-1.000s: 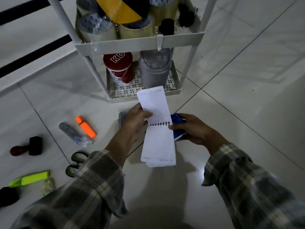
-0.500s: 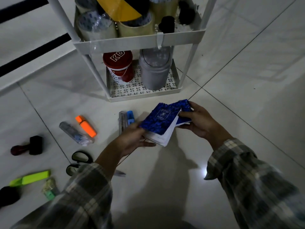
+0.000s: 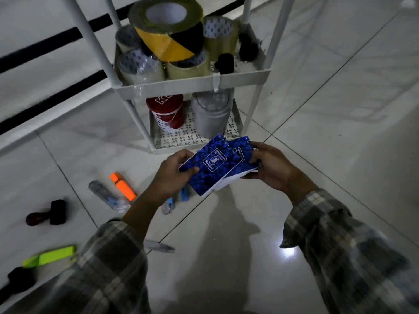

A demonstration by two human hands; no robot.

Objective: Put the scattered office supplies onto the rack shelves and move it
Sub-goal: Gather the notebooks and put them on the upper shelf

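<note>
Looking down at a glossy tiled floor bearing a white rack. Finding its lower shelf holding a red tub and a grey container side by side, and the upper shelf carrying tape rolls and small black pieces. Noting, lying scattered on the tiles left of the rack, an orange highlighter just beside a clear-wrapped pack, a dark stamp, a lime-green marker, a black object at the frame edge, scissor blades, and two small blue items partly hidden.

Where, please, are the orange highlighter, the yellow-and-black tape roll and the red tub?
orange highlighter (image 3: 123,186): head view, middle of its body.
yellow-and-black tape roll (image 3: 167,39): head view, its striped outer side.
red tub (image 3: 164,103): head view, its red lid.
</note>
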